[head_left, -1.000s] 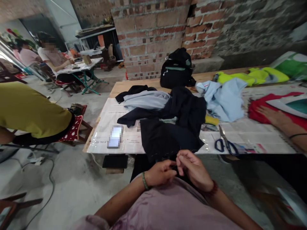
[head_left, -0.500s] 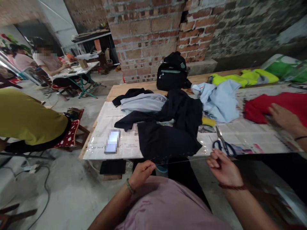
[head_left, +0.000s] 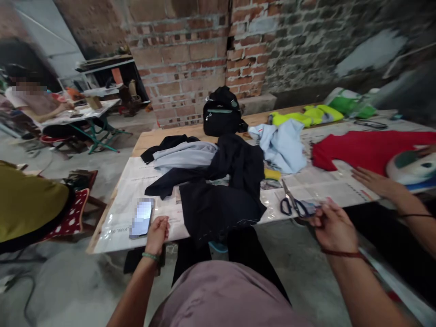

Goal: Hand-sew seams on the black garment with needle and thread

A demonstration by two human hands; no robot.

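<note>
My left hand (head_left: 158, 232) is closed with its fingers curled, just above the table's front edge, beside a lit phone (head_left: 141, 219). My right hand (head_left: 335, 223) pinches its fingers together close to scissors with dark blue handles (head_left: 290, 198). Whatever either hand holds is too small to make out. Between them a black cloth (head_left: 220, 209) lies partly over the front edge, with a line of white stitches along its lower side. Beyond it are a dark garment (head_left: 240, 156) and a light grey cloth (head_left: 185, 154).
On the paper-covered table (head_left: 114, 234) stand a black backpack (head_left: 222, 112), a pale blue cloth (head_left: 284, 145) and a yellow-green garment (head_left: 308, 116). At right, another person's hand (head_left: 378, 182) rests by a red garment (head_left: 357, 147) and an iron (head_left: 413, 167). Another person sits at left.
My hands have moved farther apart, the left toward the phone. The thread stretched between them earlier is no longer visible. The view has turned right, bringing the iron into sight.
</note>
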